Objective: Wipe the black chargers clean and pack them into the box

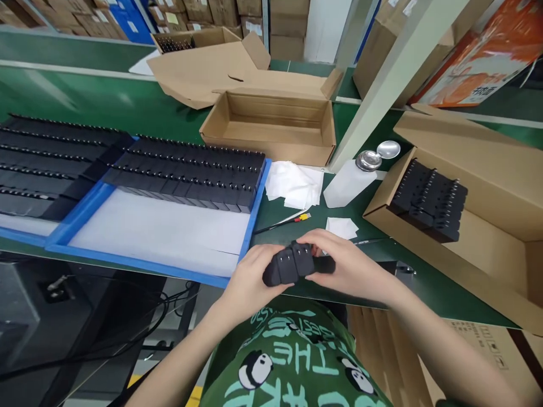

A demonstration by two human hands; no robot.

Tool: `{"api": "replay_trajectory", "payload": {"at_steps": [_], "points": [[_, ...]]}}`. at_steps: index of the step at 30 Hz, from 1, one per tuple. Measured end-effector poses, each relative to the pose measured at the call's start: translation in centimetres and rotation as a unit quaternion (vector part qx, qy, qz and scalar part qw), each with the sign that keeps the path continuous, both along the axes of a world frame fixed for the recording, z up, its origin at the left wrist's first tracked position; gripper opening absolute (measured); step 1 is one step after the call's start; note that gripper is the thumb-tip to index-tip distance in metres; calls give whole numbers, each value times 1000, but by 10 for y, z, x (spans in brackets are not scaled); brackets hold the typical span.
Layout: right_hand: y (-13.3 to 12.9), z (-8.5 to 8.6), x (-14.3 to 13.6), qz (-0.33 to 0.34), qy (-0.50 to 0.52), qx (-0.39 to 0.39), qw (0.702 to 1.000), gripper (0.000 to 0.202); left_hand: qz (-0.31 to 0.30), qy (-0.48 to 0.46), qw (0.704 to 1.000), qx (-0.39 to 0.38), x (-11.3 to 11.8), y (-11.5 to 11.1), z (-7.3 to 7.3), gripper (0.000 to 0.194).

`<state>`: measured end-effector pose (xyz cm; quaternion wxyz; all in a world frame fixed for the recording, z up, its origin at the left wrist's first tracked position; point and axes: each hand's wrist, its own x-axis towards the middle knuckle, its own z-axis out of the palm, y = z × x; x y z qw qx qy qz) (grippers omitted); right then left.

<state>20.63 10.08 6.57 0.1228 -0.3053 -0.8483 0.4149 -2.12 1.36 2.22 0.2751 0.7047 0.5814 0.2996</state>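
Note:
Both hands meet at the near table edge around a short row of black plug adapters [292, 265]. My left hand [250, 277] grips the row's left end from below. My right hand [350, 265] closes over its right end, hiding part of it. To the left, a blue tray [91, 212] carries long rows of the same black adapters [190, 172] over a white sheet. On the right, an open cardboard box [500, 226] holds a stacked batch of black adapters [428, 200].
White wipes [294, 183] and a white dispenser bottle with a metal top [350, 181] lie just beyond my hands. A thin black tool with a yellow-red tip [284, 222] is beside them. An empty open carton [271, 121] stands behind. A white post [390, 85] slants upward.

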Motion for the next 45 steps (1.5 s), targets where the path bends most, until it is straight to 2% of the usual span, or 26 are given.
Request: {"api": "replay_trajectory", "payload": {"at_steps": [3, 6, 13, 18, 21, 24, 27, 30, 34, 37, 40, 42, 45], "points": [[-21, 17, 7, -35, 23, 35, 998, 58, -13, -39, 998, 52, -2, -10, 17, 66], [-36, 27, 12, -72, 30, 64, 995, 64, -39, -59, 991, 110, -5, -18, 30, 79], [-49, 24, 12, -100, 78, 65, 990, 70, -81, -50, 982, 161, -13, -25, 43, 97], [-53, 20, 10, -105, 117, 62, 986, 78, -83, -35, 983, 158, -17, -25, 46, 96], [-55, 19, 11, -105, 129, 71, 984, 79, -65, -24, 992, 104, -17, -18, 38, 89], [-58, 21, 13, -113, 140, 81, 980, 81, -69, 5, 997, 19, -10, -5, 17, 87], [-61, 24, 15, -132, 144, 91, 977, 82, -88, 17, 994, -59, -3, 6, -5, 90], [-62, 26, 21, -149, 141, 97, 974, 81, -69, -24, 991, -115, -1, 5, -16, 100], [-56, 19, 34, -203, 127, 79, 968, 77, -16, -105, 987, -117, -4, -6, -19, 114], [-48, 4, 41, -261, 112, 61, 957, 63, 9, -147, 976, -158, -2, -10, -20, 113], [-42, -8, 43, -293, 112, 29, 949, 56, 9, -158, 968, -196, 2, -7, -21, 110], [-38, -9, 45, -328, 146, 17, 933, 56, 5, -166, 967, -192, 4, -4, -21, 107], [-35, -3, 56, -409, 201, 42, 889, 53, 1, -175, 968, -179, 6, -1, -22, 106]]}}
